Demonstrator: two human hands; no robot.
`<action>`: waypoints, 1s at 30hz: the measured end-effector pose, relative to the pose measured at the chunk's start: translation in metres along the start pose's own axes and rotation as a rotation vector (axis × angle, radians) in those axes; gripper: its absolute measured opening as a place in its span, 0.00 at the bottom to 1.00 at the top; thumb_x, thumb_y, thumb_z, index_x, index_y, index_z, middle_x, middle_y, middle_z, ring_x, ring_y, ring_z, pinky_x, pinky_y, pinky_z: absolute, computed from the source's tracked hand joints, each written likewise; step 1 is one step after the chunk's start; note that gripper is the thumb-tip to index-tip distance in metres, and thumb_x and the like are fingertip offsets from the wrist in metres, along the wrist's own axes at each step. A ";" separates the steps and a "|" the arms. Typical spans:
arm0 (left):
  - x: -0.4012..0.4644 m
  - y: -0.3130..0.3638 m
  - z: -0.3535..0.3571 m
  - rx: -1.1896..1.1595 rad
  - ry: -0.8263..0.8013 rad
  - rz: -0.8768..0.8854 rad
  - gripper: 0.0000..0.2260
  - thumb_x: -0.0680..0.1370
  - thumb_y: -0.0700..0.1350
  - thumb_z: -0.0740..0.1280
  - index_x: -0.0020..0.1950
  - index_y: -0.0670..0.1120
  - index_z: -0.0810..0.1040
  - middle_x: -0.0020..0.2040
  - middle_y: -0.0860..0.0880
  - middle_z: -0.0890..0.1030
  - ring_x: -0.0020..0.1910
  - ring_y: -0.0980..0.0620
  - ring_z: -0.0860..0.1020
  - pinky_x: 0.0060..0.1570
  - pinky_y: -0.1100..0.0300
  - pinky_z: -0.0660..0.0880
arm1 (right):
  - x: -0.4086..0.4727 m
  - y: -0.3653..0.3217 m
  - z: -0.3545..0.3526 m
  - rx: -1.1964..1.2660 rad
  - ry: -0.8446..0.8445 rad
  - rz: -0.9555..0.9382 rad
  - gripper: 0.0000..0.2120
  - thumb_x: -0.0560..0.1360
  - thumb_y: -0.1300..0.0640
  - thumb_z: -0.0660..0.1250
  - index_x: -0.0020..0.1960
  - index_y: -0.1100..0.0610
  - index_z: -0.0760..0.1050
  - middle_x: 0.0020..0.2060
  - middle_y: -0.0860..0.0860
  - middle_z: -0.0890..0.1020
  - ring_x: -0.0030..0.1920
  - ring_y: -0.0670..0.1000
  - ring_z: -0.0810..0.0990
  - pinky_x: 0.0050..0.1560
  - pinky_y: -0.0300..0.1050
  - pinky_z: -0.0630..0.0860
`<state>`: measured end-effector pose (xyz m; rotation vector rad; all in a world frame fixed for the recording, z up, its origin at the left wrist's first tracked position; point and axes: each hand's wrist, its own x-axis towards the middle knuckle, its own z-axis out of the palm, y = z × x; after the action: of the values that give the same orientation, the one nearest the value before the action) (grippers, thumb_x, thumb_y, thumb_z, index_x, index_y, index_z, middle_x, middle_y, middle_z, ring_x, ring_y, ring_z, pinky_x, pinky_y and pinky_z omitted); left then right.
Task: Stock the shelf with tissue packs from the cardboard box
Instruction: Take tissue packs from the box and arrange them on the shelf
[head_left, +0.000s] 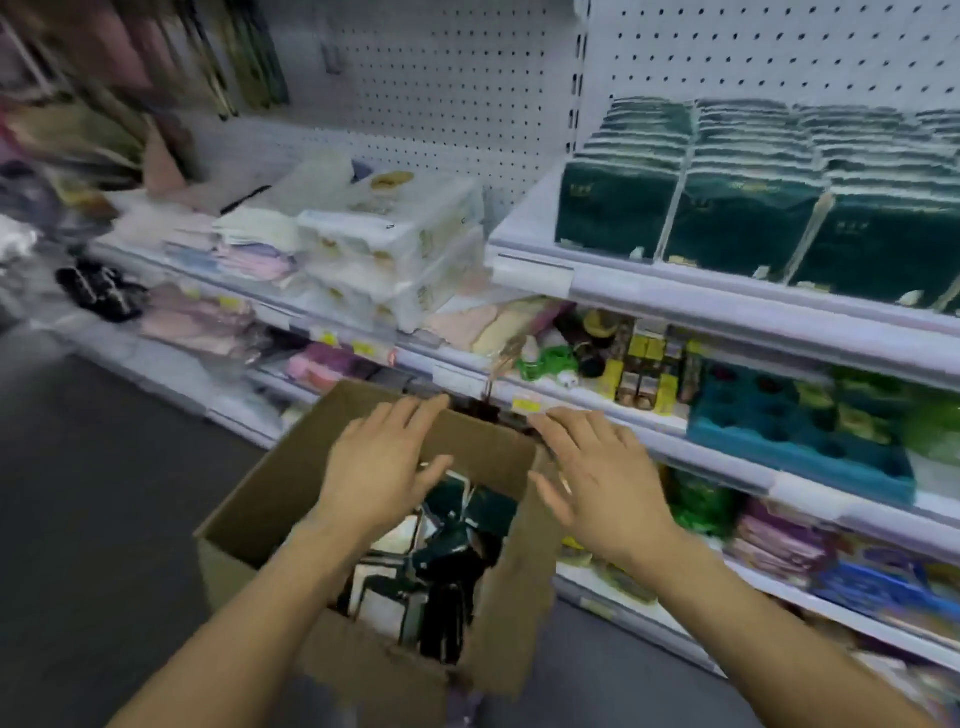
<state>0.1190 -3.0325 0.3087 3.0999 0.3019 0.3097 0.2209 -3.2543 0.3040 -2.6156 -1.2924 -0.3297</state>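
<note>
- We've got an open cardboard box (363, 525) sitting on the dark floor (104, 467) right in front of the store shelving, flaps up.
- Inside the box there's a jumble of dark green tissue packs (447, 551) with some white showing. It's pretty blurry in there, so we can't count them.
- Our left hand (384, 462) is over the far side of the box opening, fingers straight and spread, gripping nothing.
- Our right hand (597, 473) hovers just past the box's right wall, also spread flat and loose, nothing in it.
- Up on the right, the shelf (675, 306) already carries rows of the same green packs (727, 208) standing upright, stacked tightly against the white pegboard (779, 52).
- To the left on a lower shelf sit white wrapped bundles (395, 244), stacked two high, with pastel folded stuff beside them.
- Below the green packs there's a teal tray (800, 447) and a bunch of small colourful items, too smeared to name.
</note>
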 end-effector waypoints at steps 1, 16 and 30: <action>-0.005 -0.025 0.007 -0.019 -0.063 -0.045 0.29 0.78 0.59 0.65 0.76 0.51 0.65 0.62 0.50 0.76 0.61 0.46 0.75 0.51 0.50 0.76 | 0.011 -0.017 0.015 0.014 -0.038 -0.005 0.24 0.74 0.44 0.62 0.66 0.54 0.75 0.57 0.53 0.80 0.55 0.58 0.79 0.48 0.53 0.78; 0.000 -0.205 0.209 -0.226 -0.890 -0.144 0.23 0.78 0.48 0.69 0.72 0.49 0.69 0.68 0.46 0.74 0.65 0.46 0.74 0.62 0.50 0.73 | 0.087 -0.086 0.241 -0.002 -0.891 0.100 0.26 0.78 0.55 0.64 0.74 0.53 0.62 0.68 0.55 0.69 0.68 0.58 0.67 0.64 0.54 0.69; -0.007 -0.221 0.274 0.206 -1.178 0.125 0.41 0.67 0.57 0.78 0.76 0.55 0.63 0.75 0.46 0.66 0.75 0.43 0.62 0.73 0.46 0.58 | 0.072 -0.075 0.350 -0.086 -1.095 0.207 0.36 0.76 0.66 0.66 0.79 0.56 0.53 0.75 0.57 0.61 0.72 0.60 0.63 0.67 0.56 0.70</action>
<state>0.1245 -2.8150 0.0316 2.8368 0.0891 -1.5392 0.2419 -3.0576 -0.0025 -3.0181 -1.1729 1.2612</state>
